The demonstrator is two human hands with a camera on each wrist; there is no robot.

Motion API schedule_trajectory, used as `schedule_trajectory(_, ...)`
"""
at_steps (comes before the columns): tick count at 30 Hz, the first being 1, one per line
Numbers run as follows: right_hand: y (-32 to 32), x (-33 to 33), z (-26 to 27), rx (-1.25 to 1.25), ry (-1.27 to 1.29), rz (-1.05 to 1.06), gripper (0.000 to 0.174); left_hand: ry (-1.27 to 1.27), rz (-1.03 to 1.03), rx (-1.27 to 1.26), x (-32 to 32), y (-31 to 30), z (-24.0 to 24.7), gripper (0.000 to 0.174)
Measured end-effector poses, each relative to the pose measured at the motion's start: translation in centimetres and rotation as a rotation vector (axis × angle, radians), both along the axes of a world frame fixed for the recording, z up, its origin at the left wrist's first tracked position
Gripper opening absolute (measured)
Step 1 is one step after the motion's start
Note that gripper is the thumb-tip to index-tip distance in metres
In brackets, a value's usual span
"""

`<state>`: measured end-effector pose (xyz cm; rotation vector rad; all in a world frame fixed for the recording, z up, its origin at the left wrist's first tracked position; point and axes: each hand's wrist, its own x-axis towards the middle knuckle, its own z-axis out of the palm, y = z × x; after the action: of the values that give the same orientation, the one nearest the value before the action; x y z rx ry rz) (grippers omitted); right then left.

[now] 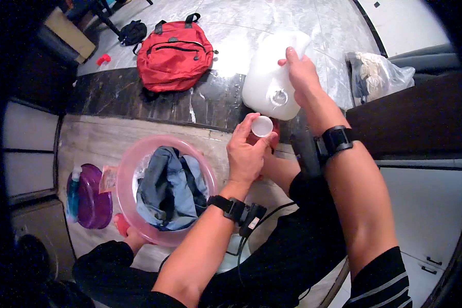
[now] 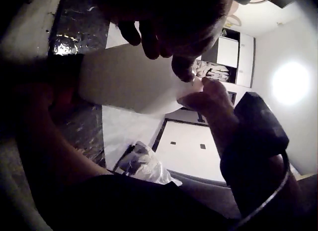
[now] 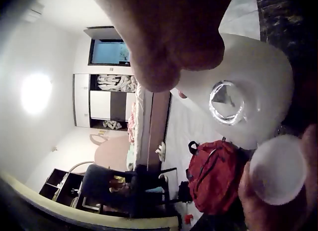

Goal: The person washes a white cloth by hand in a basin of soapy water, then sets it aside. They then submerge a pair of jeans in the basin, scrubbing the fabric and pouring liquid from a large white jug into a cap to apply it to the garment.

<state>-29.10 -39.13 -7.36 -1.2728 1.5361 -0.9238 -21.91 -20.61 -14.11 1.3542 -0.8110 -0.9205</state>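
A translucent white plastic jug [image 1: 264, 72] is tipped on the dark step, its round uncapped mouth [image 1: 278, 96] turned toward me. My right hand [image 1: 304, 74] grips the jug near its top, thumb up along it. Just below the mouth, my left hand [image 1: 245, 154] holds a small white round cap [image 1: 262, 126] between fingers and thumb, hollow side up. In the right wrist view the cap [image 3: 278, 169] appears close beside the mouth [image 3: 227, 102]. The left wrist view is dark, with the jug [image 2: 129, 79] behind my left hand's fingers.
A pink basin [image 1: 124, 205] with denim clothes [image 1: 164, 190] stands at left, beside a purple basin [image 1: 95, 200] and a blue bottle [image 1: 73, 197]. A red backpack [image 1: 174, 59] lies on the step [image 1: 108, 92]. A plastic bag [image 1: 380, 77] sits at right.
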Motion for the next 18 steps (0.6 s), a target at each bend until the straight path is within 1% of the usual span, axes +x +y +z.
schedule_trajectory(1,-1.3,-0.6,-0.7,-0.006,0.033,0.024,0.046,0.031,-0.006,0.025,0.3,0.3,0.6,0.048)
schedule_trajectory(3,-3.7,-1.8,-1.9,-0.014,0.094,0.079,0.041,-0.021,-0.032,0.046,1.3,1.0,1.6,0.049)
schedule_trajectory(5,-5.3,-2.6,-1.8,0.024,-0.16,0.1,0.055,-0.066,-0.058,0.057,2.8,2.3,2.6,0.049)
schedule_trajectory(7,-6.6,-3.3,-0.6,0.246,-0.472,0.158,0.058,-0.097,-0.098,0.057,4.4,4.0,3.5,0.051)
schedule_trajectory(8,-7.1,-3.3,-0.1,0.248,-0.48,0.186,0.059,-0.121,-0.108,0.109,5.3,5.1,3.2,0.051)
schedule_trajectory(11,-9.9,-3.6,-1.0,0.262,-0.443,0.212,0.061,-0.121,-0.143,0.166,8.7,8.3,5.0,0.053)
schedule_trajectory(12,-9.5,-3.4,-0.4,0.274,-0.44,0.203,0.061,-0.069,-0.121,0.218,9.8,9.1,6.3,0.055)
schedule_trajectory(13,-8.8,-2.8,0.1,0.261,-0.457,0.204,0.062,-0.003,-0.073,0.154,10.9,10.0,6.0,0.049)
schedule_trajectory(15,-9.2,-2.4,-0.4,0.19,-0.355,0.148,0.066,-0.092,-0.017,0.156,13.4,11.8,6.5,0.051)
schedule_trajectory(17,-11.4,-2.3,-1.8,0.149,-0.18,0.04,0.061,0.035,0.073,0.175,15.1,13.2,7.7,0.054)
schedule_trajectory(18,-11.8,-2.1,-2.1,0.129,-0.092,-0.013,0.059,-0.03,0.073,0.159,16.2,14.0,8.3,0.056)
